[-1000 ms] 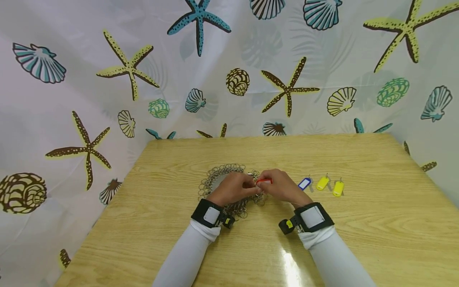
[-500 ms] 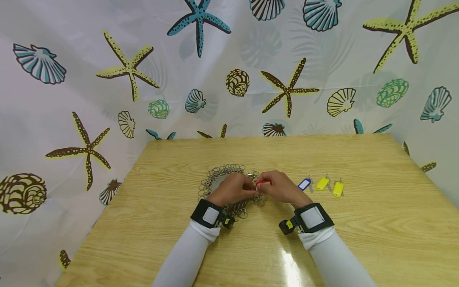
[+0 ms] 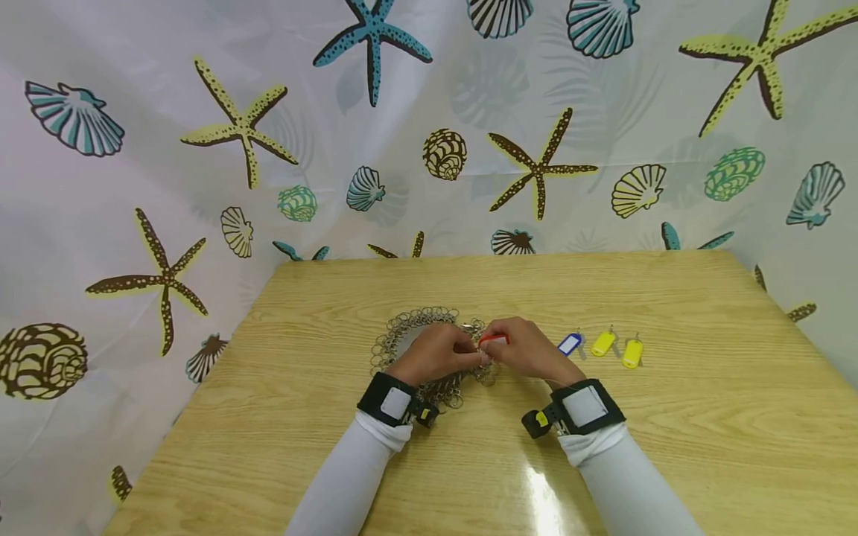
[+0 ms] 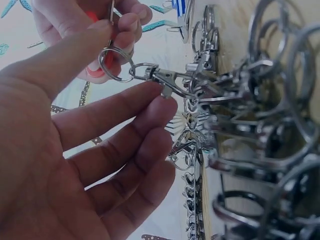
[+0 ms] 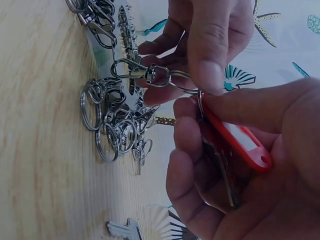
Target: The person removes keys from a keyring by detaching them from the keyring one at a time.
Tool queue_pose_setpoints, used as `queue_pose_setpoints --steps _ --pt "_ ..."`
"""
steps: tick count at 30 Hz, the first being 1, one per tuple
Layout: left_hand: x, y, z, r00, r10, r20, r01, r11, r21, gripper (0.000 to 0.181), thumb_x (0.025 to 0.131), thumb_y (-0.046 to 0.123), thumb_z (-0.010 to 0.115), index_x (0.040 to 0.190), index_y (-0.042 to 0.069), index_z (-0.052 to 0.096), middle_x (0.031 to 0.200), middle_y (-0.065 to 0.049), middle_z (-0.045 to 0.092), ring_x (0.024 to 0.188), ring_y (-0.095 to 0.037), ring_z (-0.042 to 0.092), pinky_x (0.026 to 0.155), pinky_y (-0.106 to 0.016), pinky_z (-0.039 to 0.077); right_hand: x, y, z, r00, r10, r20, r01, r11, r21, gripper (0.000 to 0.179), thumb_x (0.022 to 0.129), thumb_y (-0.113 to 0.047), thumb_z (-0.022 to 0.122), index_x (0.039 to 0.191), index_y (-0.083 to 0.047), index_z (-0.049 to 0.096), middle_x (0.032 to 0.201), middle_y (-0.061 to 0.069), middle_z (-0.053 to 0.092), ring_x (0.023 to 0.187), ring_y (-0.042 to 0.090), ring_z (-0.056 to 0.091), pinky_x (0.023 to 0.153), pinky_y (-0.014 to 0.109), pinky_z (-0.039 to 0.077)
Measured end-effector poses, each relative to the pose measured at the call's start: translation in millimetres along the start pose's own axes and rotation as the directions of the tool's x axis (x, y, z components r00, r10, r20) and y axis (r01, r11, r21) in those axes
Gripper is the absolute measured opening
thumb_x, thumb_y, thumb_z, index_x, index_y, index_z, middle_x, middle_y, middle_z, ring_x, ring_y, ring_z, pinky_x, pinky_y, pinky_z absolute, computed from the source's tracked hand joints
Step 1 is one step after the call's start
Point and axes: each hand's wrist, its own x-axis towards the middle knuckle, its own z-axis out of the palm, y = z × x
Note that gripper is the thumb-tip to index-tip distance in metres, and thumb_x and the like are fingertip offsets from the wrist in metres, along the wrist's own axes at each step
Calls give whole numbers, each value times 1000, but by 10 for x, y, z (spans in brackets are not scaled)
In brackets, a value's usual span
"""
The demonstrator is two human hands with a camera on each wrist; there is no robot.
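In the head view, my left hand (image 3: 439, 351) and right hand (image 3: 523, 346) meet over the right side of a round grey piece rimmed with many metal clasps and rings (image 3: 401, 327). My right hand pinches a red key tag (image 5: 242, 142) with a white label; a key (image 5: 225, 172) lies among its curled fingers. The tag's small wire loop touches a split ring (image 4: 116, 65) that hangs from a swivel clasp (image 4: 162, 77). My left thumb presses at this split ring, its other fingers behind and under the clasp. The exact contact is partly hidden.
Right of my hands, a blue key tag (image 3: 570, 343) and two yellow key tags, one nearer (image 3: 603, 342) and one farther right (image 3: 632, 353), lie on the wooden table (image 3: 704, 417). A key (image 5: 125, 230) lies low in the right wrist view. A seashell-patterned curtain (image 3: 402, 149) surrounds the table.
The fingertips shift very slightly around the red key tag and split ring. Both arms and the other tags stay put.
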Motion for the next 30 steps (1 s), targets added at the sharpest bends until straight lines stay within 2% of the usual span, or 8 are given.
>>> queue_pose_setpoints --steps 6,9,12,14,18,24,30 --pt "-10 -2 4 1000 0 -9 1 1000 15 32 93 32 65 73 10 75 51 9 45 45 -7 36 47 -22 28 -6 -20 -8 1000 -3 21 3 1000 25 10 94 -11 59 95 -10 69 89 3 65 75 16 57 64 32 47" --pt "-3 -3 11 1000 17 -1 -17 1000 18 29 94 31 65 76 11 76 53 6 52 45 -6 38 48 -21 30 -6 -25 -14 1000 2 24 -3 999 33 11 94 -10 59 94 -9 69 89 4 65 75 16 58 64 31 47" --pt "6 2 12 1000 30 6 -30 999 14 23 93 29 67 83 13 78 64 4 66 49 -5 47 50 -21 36 -7 -22 -21 1000 -9 20 8 1000 22 11 93 -9 59 95 -8 69 89 4 65 75 16 57 65 32 47" --pt "11 6 11 999 36 10 -37 999 14 19 92 29 68 87 13 79 71 5 70 54 -4 53 53 -21 41 -8 -16 -23 1000 -11 15 11 1000 14 11 93 -8 59 95 -8 70 90 4 65 75 16 57 65 31 47" --pt "16 15 4 999 50 12 -50 998 31 16 90 28 70 91 15 78 79 8 70 61 -2 58 56 -21 45 -8 -2 -21 1000 -10 12 10 1000 9 11 92 -8 59 94 -8 70 89 4 65 74 16 56 64 31 46" --pt "13 10 2 997 71 -4 -71 996 48 13 89 24 72 96 14 76 87 5 71 70 -2 60 61 -20 47 -4 11 -19 1000 -9 9 9 1000 -1 10 92 -7 59 95 -7 69 89 5 65 73 15 56 63 30 46" --pt "4 -2 5 999 50 -21 -50 999 5 18 92 31 68 89 16 77 76 10 67 61 -4 56 56 -20 44 1 -2 -21 1000 20 3 -20 1000 -10 12 94 -10 58 96 -7 69 89 5 65 72 15 57 63 31 46"
